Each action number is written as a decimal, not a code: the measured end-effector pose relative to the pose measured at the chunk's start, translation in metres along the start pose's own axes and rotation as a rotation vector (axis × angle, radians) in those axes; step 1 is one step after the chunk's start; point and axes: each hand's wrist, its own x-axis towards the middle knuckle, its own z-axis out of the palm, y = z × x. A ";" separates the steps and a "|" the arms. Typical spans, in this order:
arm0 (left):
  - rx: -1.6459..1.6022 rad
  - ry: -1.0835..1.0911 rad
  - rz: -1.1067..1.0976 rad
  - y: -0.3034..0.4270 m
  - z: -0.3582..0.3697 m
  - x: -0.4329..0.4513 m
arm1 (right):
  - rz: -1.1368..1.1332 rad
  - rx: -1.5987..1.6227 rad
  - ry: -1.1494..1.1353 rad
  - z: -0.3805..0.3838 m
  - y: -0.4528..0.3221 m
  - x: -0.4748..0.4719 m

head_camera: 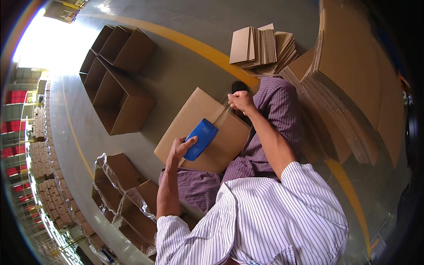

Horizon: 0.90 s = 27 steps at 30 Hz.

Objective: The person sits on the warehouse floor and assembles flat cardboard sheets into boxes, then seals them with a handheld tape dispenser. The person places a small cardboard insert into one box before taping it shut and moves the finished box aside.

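A closed cardboard box [179, 122] rests against my folded legs, its seam running across the upper face. My left hand [181, 147] grips a blue tape dispenser [201, 139] over that face. From the dispenser a strip of clear tape [223, 116] stretches along the seam toward the box's far right edge. There my right hand [240, 101] pinches the strip's end between thumb and fingers. Whether the tape touches the cardboard along its whole length, I cannot tell.
Open cardboard boxes [135, 106] stand on the floor to the left. Nearer me are open boxes [124, 172] with clear plastic along their edges. Stacked cardboard pieces [255, 46] lie ahead, and tall flat cartons [351, 82] rise on the right. A yellow floor line [185, 38] crosses beyond.
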 end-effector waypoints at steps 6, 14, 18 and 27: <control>0.073 -0.008 -0.034 0.019 0.005 0.013 | 0.045 -0.040 0.073 -0.003 0.011 0.010; 0.011 -0.038 -0.077 0.029 0.009 0.020 | 0.066 -0.190 0.097 0.000 0.044 0.030; 0.000 -0.051 -0.094 0.029 0.009 0.019 | 0.009 -0.433 0.124 0.014 0.054 0.031; 0.006 -0.074 -0.118 0.033 0.007 0.018 | -0.072 -0.678 0.282 0.020 0.088 0.030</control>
